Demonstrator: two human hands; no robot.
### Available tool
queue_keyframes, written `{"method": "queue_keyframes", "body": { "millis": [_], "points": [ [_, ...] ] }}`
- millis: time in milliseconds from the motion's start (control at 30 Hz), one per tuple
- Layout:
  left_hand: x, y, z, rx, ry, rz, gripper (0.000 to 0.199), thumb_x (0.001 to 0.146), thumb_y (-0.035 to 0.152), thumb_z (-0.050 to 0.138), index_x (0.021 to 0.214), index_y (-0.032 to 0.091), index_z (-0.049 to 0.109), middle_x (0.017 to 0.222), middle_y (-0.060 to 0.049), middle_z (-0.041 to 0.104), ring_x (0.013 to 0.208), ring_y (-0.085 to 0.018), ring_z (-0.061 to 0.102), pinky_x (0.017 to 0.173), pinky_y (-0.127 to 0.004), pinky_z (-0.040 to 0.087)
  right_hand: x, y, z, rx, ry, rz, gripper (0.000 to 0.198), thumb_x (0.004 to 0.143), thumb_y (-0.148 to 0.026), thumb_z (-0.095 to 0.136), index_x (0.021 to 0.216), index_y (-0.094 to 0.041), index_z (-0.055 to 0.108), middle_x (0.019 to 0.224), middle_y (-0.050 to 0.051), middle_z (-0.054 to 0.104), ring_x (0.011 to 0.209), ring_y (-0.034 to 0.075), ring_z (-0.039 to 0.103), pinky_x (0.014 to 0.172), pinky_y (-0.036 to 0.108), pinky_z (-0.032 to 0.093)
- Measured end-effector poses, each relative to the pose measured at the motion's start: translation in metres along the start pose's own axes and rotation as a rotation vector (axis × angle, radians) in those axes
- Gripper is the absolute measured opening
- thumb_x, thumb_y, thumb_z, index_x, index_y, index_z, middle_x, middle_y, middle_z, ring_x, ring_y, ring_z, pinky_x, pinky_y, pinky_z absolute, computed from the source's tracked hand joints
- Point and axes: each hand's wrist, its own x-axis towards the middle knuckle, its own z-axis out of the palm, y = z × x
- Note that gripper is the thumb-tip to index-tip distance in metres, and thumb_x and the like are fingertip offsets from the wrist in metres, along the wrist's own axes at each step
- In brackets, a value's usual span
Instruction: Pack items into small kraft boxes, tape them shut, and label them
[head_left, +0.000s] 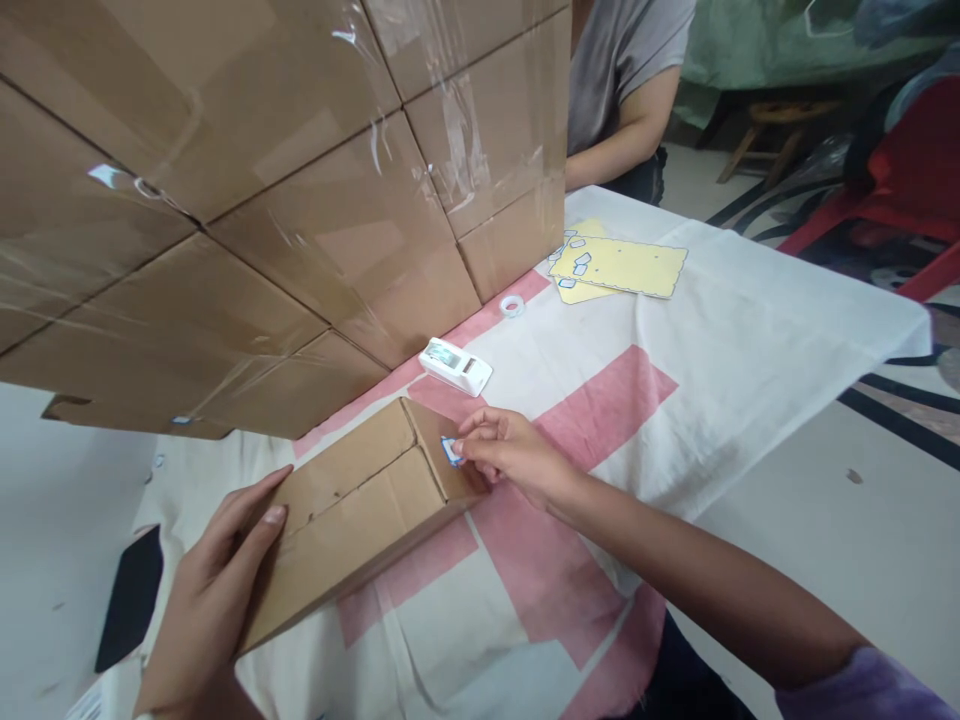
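A closed cardboard box (352, 520) lies at a slant on the cloth in front of me, a seam running along its top. My left hand (214, 575) grips its near left end, with thumb and forefinger on the top. At the box's far right end, my right hand (506, 455) pinches a small white sticker (450, 450) with a blue edge. The sticker is against the end face; whether it is fully stuck down I cannot tell. A white handheld device with a small screen (456, 366) rests just beyond the box.
Taped cardboard boxes (300, 190) form a tall stack along the left and back. Yellow sheets with stickers (630, 265) and a tape roll (512, 306) lie on the pink-and-white tablecloth (720, 350). Another person's arm (630, 145) shows behind the stack. A red chair (900, 190) stands right.
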Motion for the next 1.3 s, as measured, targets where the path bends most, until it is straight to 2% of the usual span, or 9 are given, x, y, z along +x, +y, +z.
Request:
{"method": "queue_keyframes", "body": {
  "millis": [367, 500, 600, 733, 867, 1000, 1167, 1300],
  "points": [
    [0.000, -0.007, 0.001, -0.016, 0.015, -0.017, 0.050, 0.085, 0.062, 0.058, 0.126, 0.034, 0.064, 0.138, 0.000, 0.061, 0.135, -0.028, 0.049, 0.120, -0.043, 0.028, 0.001, 0.002, 0.000, -0.038, -0.013, -0.017, 0.037, 0.063, -0.034, 0.089, 0.079, -0.019, 0.059, 0.067, -0.002, 0.070, 0.046, 0.006, 0.045, 0.042, 0.019, 0.029],
    [-0.001, -0.003, 0.001, -0.008, 0.018, -0.024, 0.052, 0.084, 0.063, 0.058, 0.125, 0.032, 0.065, 0.138, -0.001, 0.060, 0.136, -0.029, 0.048, 0.120, -0.043, 0.029, 0.001, 0.003, 0.001, -0.089, -0.017, -0.070, 0.026, 0.067, -0.031, 0.086, 0.078, -0.017, 0.066, 0.068, -0.002, 0.068, 0.051, 0.007, 0.048, 0.044, 0.019, 0.030],
    [-0.001, -0.002, 0.000, 0.004, 0.012, -0.014, 0.052, 0.084, 0.062, 0.058, 0.125, 0.031, 0.065, 0.136, -0.001, 0.061, 0.135, -0.029, 0.048, 0.120, -0.043, 0.029, 0.000, 0.004, 0.001, -0.125, -0.030, -0.145, 0.017, 0.070, -0.028, 0.083, 0.078, -0.017, 0.072, 0.064, -0.003, 0.064, 0.055, 0.008, 0.053, 0.049, 0.020, 0.034],
    [0.000, -0.003, -0.001, 0.018, 0.011, -0.002, 0.051, 0.085, 0.063, 0.057, 0.125, 0.032, 0.064, 0.135, -0.001, 0.062, 0.134, -0.029, 0.049, 0.119, -0.042, 0.031, -0.005, -0.001, -0.007, -0.202, -0.098, -0.137, 0.017, 0.074, -0.029, 0.080, 0.086, -0.017, 0.080, 0.060, -0.002, 0.064, 0.054, 0.010, 0.052, 0.053, 0.024, 0.040],
    [0.001, -0.003, -0.001, 0.032, 0.004, -0.008, 0.052, 0.084, 0.064, 0.057, 0.124, 0.031, 0.064, 0.133, -0.001, 0.062, 0.133, -0.029, 0.050, 0.118, -0.041, 0.033, -0.013, -0.009, -0.013, -0.322, -0.151, -0.108, 0.017, 0.075, -0.026, 0.078, 0.088, -0.018, 0.083, 0.063, 0.000, 0.068, 0.054, 0.010, 0.053, 0.052, 0.024, 0.040],
    [0.000, 0.000, 0.000, 0.040, 0.002, -0.003, 0.053, 0.085, 0.063, 0.055, 0.126, 0.031, 0.064, 0.135, -0.001, 0.061, 0.134, -0.029, 0.049, 0.119, -0.042, 0.032, -0.014, -0.008, -0.013, -0.348, -0.108, -0.157, 0.024, 0.079, -0.026, 0.074, 0.100, -0.019, 0.083, 0.065, 0.001, 0.070, 0.059, 0.012, 0.058, 0.055, 0.024, 0.042],
    [0.001, -0.002, -0.001, 0.037, 0.001, -0.013, 0.054, 0.084, 0.064, 0.055, 0.126, 0.030, 0.064, 0.136, -0.002, 0.062, 0.135, -0.030, 0.050, 0.121, -0.045, 0.031, -0.014, -0.003, -0.012, -0.383, -0.139, -0.202, 0.029, 0.080, -0.028, 0.073, 0.107, -0.021, 0.081, 0.088, 0.004, 0.077, 0.073, 0.016, 0.065, 0.066, 0.028, 0.049],
    [0.005, -0.012, -0.001, 0.012, -0.013, -0.011, 0.053, 0.080, 0.067, 0.057, 0.120, 0.034, 0.066, 0.137, -0.002, 0.062, 0.136, -0.034, 0.050, 0.123, -0.051, 0.029, -0.015, -0.007, -0.013, -0.547, -0.169, -0.311, 0.029, 0.080, -0.028, 0.074, 0.108, -0.021, 0.081, 0.085, 0.002, 0.073, 0.071, 0.014, 0.058, 0.065, 0.027, 0.045]
  ]
}}
